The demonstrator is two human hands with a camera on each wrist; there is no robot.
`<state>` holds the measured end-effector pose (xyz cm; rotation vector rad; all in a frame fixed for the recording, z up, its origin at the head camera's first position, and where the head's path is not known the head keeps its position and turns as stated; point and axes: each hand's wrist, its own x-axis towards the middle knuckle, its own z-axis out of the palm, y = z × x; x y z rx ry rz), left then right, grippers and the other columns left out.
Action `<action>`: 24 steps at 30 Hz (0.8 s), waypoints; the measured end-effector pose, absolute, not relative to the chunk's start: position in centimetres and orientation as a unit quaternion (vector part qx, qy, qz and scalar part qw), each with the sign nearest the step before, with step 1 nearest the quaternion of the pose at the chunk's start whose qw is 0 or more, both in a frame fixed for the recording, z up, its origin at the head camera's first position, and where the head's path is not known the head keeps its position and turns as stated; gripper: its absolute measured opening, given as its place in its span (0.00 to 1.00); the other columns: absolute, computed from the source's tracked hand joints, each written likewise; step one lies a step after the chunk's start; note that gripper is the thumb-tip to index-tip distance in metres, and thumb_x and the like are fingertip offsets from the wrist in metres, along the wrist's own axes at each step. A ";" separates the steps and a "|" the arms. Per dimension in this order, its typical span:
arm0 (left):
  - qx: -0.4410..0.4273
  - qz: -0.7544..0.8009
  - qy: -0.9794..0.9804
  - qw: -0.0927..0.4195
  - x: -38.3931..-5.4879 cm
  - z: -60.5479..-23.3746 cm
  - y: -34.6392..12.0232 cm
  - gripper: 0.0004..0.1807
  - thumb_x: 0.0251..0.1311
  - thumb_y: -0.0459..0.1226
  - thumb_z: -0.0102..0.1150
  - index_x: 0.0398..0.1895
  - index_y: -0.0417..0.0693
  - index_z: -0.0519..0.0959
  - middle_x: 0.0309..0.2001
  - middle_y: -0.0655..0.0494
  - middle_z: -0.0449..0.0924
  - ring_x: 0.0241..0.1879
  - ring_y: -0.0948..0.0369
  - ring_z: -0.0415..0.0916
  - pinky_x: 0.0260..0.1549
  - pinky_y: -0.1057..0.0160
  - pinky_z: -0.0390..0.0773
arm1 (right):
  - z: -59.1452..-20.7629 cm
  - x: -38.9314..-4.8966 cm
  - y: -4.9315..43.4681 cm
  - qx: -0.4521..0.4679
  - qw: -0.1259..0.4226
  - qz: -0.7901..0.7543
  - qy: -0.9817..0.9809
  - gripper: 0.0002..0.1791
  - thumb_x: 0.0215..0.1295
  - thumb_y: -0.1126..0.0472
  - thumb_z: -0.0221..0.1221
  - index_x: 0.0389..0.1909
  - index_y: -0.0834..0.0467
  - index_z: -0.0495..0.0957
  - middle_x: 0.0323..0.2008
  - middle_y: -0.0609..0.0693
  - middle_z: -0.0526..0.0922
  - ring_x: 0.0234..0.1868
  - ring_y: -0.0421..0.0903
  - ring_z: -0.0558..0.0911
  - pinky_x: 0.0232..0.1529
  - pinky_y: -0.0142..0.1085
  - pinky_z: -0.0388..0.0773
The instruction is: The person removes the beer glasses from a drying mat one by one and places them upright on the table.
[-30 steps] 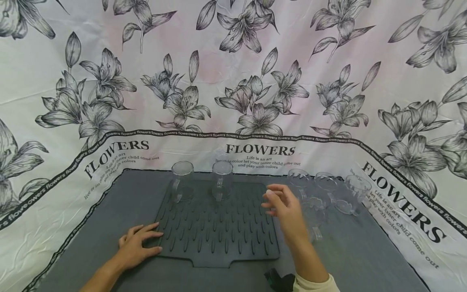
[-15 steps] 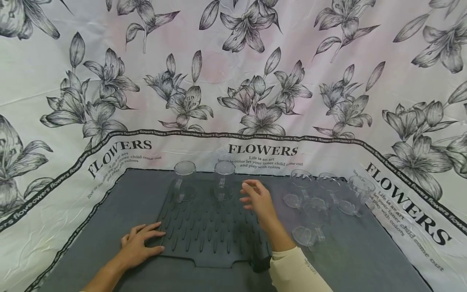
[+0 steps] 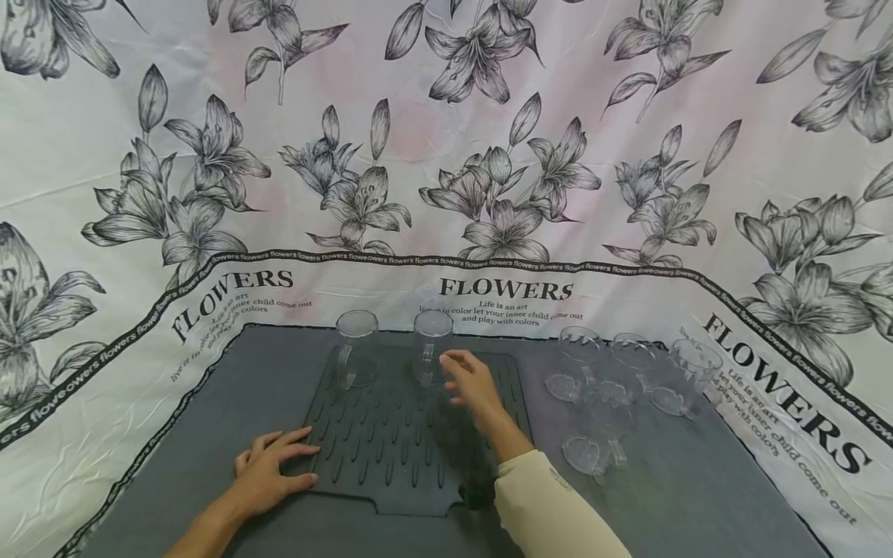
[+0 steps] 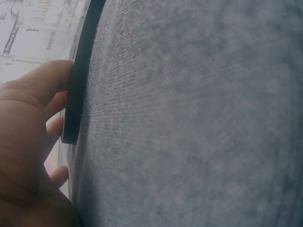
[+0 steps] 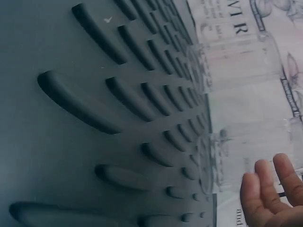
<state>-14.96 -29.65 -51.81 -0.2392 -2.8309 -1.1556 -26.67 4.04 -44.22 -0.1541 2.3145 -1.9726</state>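
Observation:
A dark drying mat [image 3: 377, 446] with raised ridges lies on the grey table. Two clear glass mugs stand upright toward its back: a left mug [image 3: 358, 353] and a right mug [image 3: 433, 333]. My right hand [image 3: 477, 387] is beside the right mug, fingers loosely bent; whether they touch the glass cannot be told. In the right wrist view, fingertips [image 5: 262, 184] appear in front of that mug [image 5: 236, 146]. At the mat's left edge rests my left hand [image 3: 268, 477], fingers spread; the left wrist view has its fingertips [image 4: 61, 71] touching the mat's edge [image 4: 78, 99].
Several more clear glass mugs [image 3: 610, 399] stand grouped on the right of the table. A flower-printed cloth [image 3: 495, 201] hangs behind and around the sides. A small dark object [image 3: 477, 496] sits by the right forearm, at the mat's front edge.
My right hand has moved left from the mat's right side to the right mug. The left hand stays at the mat's edge. Both mugs on the mat remain where they were.

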 end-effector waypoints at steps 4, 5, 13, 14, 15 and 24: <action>-0.077 -0.375 -0.923 0.038 -15.0 -51.9 -29.6 0.24 0.47 0.50 0.74 0.49 0.56 0.84 0.66 0.49 0.67 0.64 0.41 0.48 0.49 0.37 0.42 | -44.7 -27.1 3.4 -0.035 0.062 -0.641 0.764 0.27 0.66 0.38 0.56 0.58 0.51 0.76 0.52 0.54 0.78 0.50 0.61 0.77 0.43 0.54 0.77; -0.077 -0.376 -0.923 0.038 -15.0 -51.9 -29.6 0.24 0.47 0.50 0.74 0.49 0.56 0.84 0.66 0.49 0.67 0.64 0.41 0.48 0.49 0.37 0.42 | -44.8 -27.2 3.2 -0.031 0.065 -0.644 0.762 0.27 0.66 0.38 0.56 0.58 0.50 0.76 0.52 0.53 0.78 0.51 0.61 0.77 0.44 0.55 0.76; -0.073 -0.374 -0.924 0.035 -15.0 -52.1 -29.6 0.24 0.47 0.50 0.74 0.49 0.56 0.84 0.66 0.49 0.67 0.65 0.41 0.48 0.49 0.37 0.42 | -46.2 -27.9 2.2 -0.014 0.096 -0.672 0.734 0.29 0.65 0.39 0.57 0.61 0.52 0.74 0.56 0.56 0.77 0.52 0.62 0.78 0.46 0.58 0.76; -0.073 -0.374 -0.924 0.034 -15.0 -52.1 -29.6 0.24 0.47 0.50 0.73 0.49 0.56 0.84 0.66 0.49 0.67 0.65 0.41 0.48 0.49 0.37 0.42 | -46.3 -28.0 2.1 -0.017 0.097 -0.674 0.732 0.30 0.65 0.39 0.57 0.62 0.52 0.73 0.56 0.57 0.76 0.52 0.62 0.78 0.46 0.58 0.76; -0.072 -0.373 -0.925 0.034 -15.0 -52.1 -29.6 0.24 0.47 0.51 0.74 0.49 0.56 0.84 0.66 0.50 0.67 0.64 0.41 0.48 0.49 0.37 0.42 | -46.5 -28.0 2.0 -0.018 0.101 -0.678 0.728 0.30 0.65 0.39 0.57 0.62 0.52 0.73 0.56 0.57 0.76 0.52 0.62 0.78 0.46 0.58 0.76; -0.073 -0.377 -0.923 0.036 -14.9 -51.9 -29.6 0.24 0.47 0.49 0.74 0.49 0.56 0.84 0.65 0.49 0.67 0.64 0.40 0.49 0.49 0.37 0.43 | -47.0 -28.3 1.0 -0.055 0.141 -0.719 0.678 0.30 0.70 0.44 0.55 0.65 0.59 0.69 0.61 0.68 0.70 0.55 0.66 0.75 0.54 0.58 0.70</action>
